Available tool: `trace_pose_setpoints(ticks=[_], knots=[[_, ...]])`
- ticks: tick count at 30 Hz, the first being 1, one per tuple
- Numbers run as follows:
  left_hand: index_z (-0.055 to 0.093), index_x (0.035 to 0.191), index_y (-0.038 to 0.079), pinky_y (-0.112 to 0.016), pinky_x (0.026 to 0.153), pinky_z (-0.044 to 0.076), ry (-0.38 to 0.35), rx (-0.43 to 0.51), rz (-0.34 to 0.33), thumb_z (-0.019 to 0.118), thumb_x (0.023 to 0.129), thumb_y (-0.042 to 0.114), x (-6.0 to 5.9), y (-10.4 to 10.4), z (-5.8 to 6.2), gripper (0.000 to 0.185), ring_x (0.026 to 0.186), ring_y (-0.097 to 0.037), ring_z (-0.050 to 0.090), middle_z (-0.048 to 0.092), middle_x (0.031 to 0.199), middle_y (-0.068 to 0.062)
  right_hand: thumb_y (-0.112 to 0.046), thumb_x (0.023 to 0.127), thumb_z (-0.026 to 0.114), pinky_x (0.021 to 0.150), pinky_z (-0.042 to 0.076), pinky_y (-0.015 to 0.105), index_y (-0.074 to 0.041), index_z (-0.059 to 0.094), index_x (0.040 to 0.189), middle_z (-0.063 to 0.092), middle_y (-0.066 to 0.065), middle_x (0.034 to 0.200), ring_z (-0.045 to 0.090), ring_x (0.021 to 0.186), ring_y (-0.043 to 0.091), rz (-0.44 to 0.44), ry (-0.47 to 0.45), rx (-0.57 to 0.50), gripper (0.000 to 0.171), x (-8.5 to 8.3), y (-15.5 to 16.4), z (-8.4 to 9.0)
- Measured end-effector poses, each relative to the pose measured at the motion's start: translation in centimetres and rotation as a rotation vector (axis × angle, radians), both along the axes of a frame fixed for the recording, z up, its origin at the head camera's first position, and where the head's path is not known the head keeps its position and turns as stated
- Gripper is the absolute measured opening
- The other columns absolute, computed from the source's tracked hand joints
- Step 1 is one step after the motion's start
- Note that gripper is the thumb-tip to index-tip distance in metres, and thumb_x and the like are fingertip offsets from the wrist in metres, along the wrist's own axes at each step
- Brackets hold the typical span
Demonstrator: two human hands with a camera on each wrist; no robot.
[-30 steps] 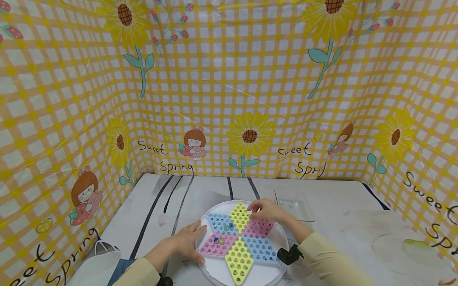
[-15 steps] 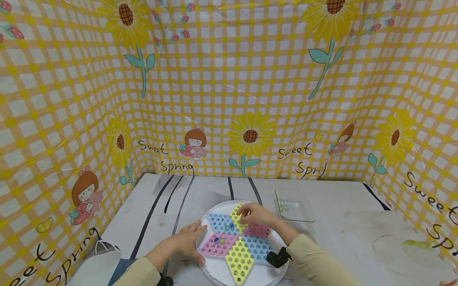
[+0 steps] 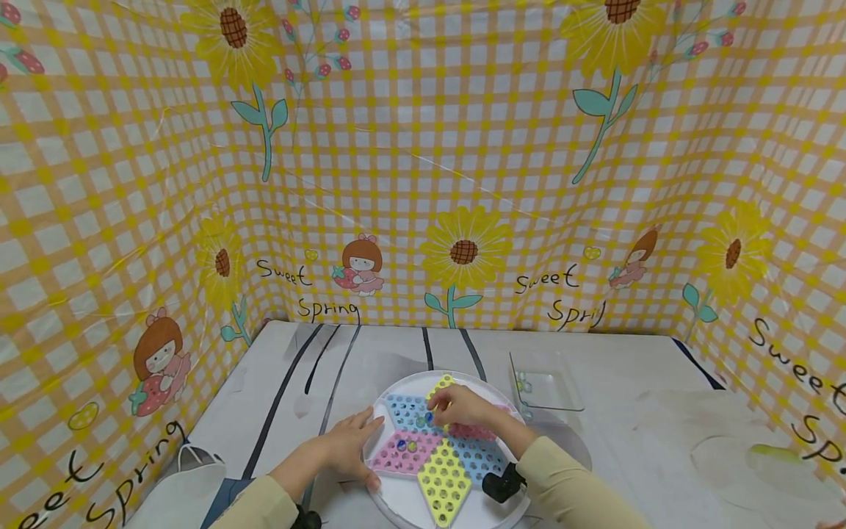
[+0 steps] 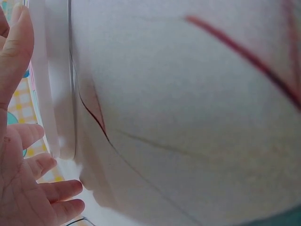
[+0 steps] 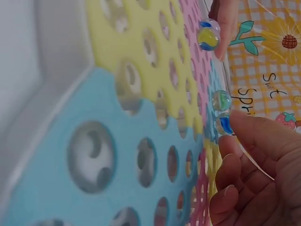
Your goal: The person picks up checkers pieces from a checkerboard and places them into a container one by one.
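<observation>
A round white board (image 3: 405,383) carries a star of yellow, blue and pink pegged sections. Several glass marbles sit in its holes near the middle, among them a blue marble (image 3: 428,417) and a greenish marble (image 3: 418,422). My right hand (image 3: 463,405) hovers over the star's centre with curled fingers. In the right wrist view its fingertips (image 5: 235,134) close on the blue marble (image 5: 224,125), beside the greenish marble (image 5: 221,100). A yellow-and-blue marble (image 5: 208,35) lies farther off. My left hand (image 3: 346,448) rests flat on the board's left rim (image 4: 51,94), with its fingers (image 4: 28,193) relaxed.
A clear square tray (image 3: 562,400) with a few marbles (image 3: 521,382) stands to the right of the board. The grey table (image 3: 297,397) has dark stripes. Yellow checked cloth walls (image 3: 423,147) enclose it on three sides. A white object (image 3: 192,470) lies at the front left.
My right hand has moved left from beside the clear tray to the centre of the star, down onto the blue marble. The left hand has stayed on the rim.
</observation>
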State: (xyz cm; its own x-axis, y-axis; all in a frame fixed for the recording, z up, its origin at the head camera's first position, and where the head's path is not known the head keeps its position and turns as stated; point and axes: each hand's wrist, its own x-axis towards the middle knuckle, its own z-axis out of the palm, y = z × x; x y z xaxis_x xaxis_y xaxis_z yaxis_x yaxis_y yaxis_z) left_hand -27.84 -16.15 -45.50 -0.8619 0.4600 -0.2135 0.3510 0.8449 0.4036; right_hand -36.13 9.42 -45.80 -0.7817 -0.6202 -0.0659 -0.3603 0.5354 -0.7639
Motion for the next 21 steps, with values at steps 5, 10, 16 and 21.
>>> trace_pose_setpoints(ticks=[5, 10, 16, 21], knots=[[0.028, 0.143, 0.007, -0.059, 0.104, 0.024, -0.005, 0.002, 0.006, 0.079, 0.06, 0.048, 0.11, 0.03, 0.03, 0.105, 0.133, -0.044, 0.021, 0.016, 0.15, -0.02, -0.006, 0.077, 0.07, 0.051, 0.039, 0.019, -0.004, 0.065, 0.092, 0.053, -0.003, 0.068, 0.045, 0.054, 0.008, -0.041, -0.02, 0.025, 0.016, 0.45, -0.4, -0.12], [0.028, 0.143, 0.007, -0.059, 0.105, 0.023, -0.002, 0.002, 0.002, 0.078, 0.061, 0.049, 0.04, 0.02, -0.03, 0.106, 0.133, -0.044, 0.021, 0.016, 0.15, -0.02, -0.007, 0.076, 0.071, 0.05, 0.038, 0.017, -0.005, 0.067, 0.087, 0.053, -0.004, 0.066, 0.045, 0.055, 0.007, -0.041, 0.011, 0.056, 0.012, 0.72, -0.72, -0.14], [0.028, 0.143, 0.006, -0.059, 0.105, 0.023, 0.001, 0.0, 0.0, 0.078, 0.061, 0.049, -0.02, 0.08, -0.02, 0.106, 0.133, -0.044, 0.021, 0.016, 0.15, -0.02, -0.007, 0.076, 0.071, 0.052, 0.039, 0.017, -0.006, 0.067, 0.086, 0.054, -0.004, 0.068, 0.046, 0.058, 0.008, -0.046, 0.012, 0.053, 0.011, 0.76, -0.64, -0.33], [0.028, 0.143, 0.006, -0.059, 0.105, 0.023, -0.001, 0.0, 0.005, 0.078, 0.06, 0.049, 0.04, 0.05, -0.04, 0.106, 0.133, -0.044, 0.021, 0.015, 0.15, -0.02, -0.009, 0.076, 0.071, 0.054, 0.04, 0.019, -0.006, 0.067, 0.088, 0.055, -0.004, 0.07, 0.047, 0.061, 0.008, -0.037, 0.024, 0.049, 0.013, 0.53, -0.18, -0.33]])
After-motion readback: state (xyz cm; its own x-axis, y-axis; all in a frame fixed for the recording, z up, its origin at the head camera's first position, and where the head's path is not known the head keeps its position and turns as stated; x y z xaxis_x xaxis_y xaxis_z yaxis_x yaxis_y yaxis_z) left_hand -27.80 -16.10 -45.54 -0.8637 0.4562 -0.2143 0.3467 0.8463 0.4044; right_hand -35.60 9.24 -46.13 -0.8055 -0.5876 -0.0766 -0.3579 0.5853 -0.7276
